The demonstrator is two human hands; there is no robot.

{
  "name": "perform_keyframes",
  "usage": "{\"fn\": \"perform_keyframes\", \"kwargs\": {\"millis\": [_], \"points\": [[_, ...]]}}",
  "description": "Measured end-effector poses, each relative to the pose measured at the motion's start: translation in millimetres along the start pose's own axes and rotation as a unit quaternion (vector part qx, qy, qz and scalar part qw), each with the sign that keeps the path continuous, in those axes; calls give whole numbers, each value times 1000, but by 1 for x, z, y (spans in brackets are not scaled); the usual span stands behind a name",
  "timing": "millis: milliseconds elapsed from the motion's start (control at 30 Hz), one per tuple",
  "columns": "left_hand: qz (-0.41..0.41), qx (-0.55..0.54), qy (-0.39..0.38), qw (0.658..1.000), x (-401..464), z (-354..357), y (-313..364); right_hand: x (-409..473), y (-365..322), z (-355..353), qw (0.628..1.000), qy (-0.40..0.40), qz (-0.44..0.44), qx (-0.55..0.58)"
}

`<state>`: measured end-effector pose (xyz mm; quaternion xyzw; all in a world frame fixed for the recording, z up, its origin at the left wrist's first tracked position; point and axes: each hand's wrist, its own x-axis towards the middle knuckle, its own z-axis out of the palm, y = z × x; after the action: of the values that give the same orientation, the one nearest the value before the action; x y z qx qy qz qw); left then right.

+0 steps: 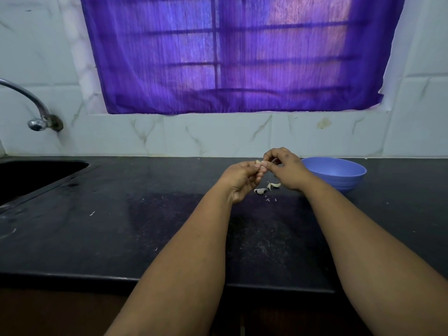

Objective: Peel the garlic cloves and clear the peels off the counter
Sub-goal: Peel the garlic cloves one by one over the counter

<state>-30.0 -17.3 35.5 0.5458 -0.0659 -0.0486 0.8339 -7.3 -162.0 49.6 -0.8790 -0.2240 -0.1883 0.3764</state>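
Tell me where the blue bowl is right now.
In the head view the blue bowl sits on the black counter near the tiled back wall, just right of the right hand.

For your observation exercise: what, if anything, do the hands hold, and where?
Both hands, left and right, pinch one garlic clove at their fingertips, above the counter.

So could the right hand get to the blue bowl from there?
Probably yes. The blue bowl sits just beside the right hand on the counter, nothing between them. But its fingers are busy pinching the garlic clove.
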Motion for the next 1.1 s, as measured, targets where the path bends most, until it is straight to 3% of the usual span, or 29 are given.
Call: {"fn": "perform_keyframes", "kwargs": {"millis": [233, 367, 567, 767, 1100], "points": [[37, -67, 96, 992, 4, -15, 6, -3, 2, -6, 998, 2, 36, 55], [44, -51, 79, 995, 1, -14, 5, -10, 1, -12, 998, -9, 58, 18], [42, 3, 56, 998, 2, -9, -1, -13, -3, -16, 996, -51, 69, -15], [59, 55, 84, 993, -2, -5, -2, -10, 3, -15, 986, -133, 92, -48], [145, 246, 125, 950, -1, -6, -6, -8, 6, -14, 991, -90, 90, -44]]}}
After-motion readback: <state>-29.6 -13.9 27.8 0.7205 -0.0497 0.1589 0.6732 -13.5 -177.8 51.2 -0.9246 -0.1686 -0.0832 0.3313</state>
